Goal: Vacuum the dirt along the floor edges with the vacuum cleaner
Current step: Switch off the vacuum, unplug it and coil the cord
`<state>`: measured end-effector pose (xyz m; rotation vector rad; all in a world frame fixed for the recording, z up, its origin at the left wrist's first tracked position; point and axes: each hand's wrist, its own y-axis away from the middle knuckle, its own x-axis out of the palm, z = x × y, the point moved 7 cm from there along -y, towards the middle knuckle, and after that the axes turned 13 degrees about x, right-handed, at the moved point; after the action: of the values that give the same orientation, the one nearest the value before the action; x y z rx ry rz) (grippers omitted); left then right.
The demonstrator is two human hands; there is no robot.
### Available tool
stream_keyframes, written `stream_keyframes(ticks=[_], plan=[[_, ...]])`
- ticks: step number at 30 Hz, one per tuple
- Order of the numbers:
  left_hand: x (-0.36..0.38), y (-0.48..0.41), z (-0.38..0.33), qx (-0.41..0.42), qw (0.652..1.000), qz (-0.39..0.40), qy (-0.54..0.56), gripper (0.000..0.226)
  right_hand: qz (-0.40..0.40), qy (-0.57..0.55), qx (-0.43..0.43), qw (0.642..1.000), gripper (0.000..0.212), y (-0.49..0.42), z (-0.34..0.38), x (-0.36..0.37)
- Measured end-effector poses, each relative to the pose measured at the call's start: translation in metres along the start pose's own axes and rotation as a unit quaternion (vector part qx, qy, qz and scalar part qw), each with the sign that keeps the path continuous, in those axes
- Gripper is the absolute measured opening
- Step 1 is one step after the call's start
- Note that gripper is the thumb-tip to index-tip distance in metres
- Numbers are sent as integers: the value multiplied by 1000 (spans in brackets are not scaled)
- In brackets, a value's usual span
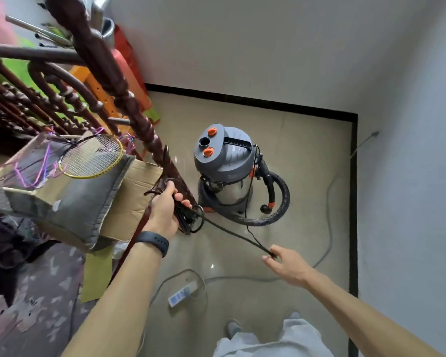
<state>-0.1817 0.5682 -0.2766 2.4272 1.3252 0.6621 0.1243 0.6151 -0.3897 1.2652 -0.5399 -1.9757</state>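
The vacuum cleaner [224, 161] has a grey top with two orange knobs [212, 131] and a shiny silver drum [229, 193]. Its ribbed hose [282, 202] is black with orange fittings, and the cord [232, 231] is black. The floor [299, 163] is glossy beige, edged by a black skirting [242, 100] under pale grey-white walls [268, 47]. On the left, the banister [101, 55] is dark reddish-brown, the racket [90, 157] is yellow-framed with white strings, and the cardboard box [137, 191] is brown. The wristband [152, 240] is black. Near, the power strip [182, 295] is white and blue, the trousers [294, 338] are light grey, and the rug [36, 305] is mauve-grey with pale pink shapes.
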Motion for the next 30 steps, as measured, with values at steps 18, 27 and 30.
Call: stream_keyframes(ticks=[18,27,30], plan=[[170,-91,90,-31,956,195,-218,25,44,-431,-23,901,21,-156,145,-178],[258,-209,39,28,856,209,-472,10,138,-415,48,898,21,-289,182,-268],[266,-258,30,88,844,170,-501,16,194,-446,82,870,22,-321,191,-266]])
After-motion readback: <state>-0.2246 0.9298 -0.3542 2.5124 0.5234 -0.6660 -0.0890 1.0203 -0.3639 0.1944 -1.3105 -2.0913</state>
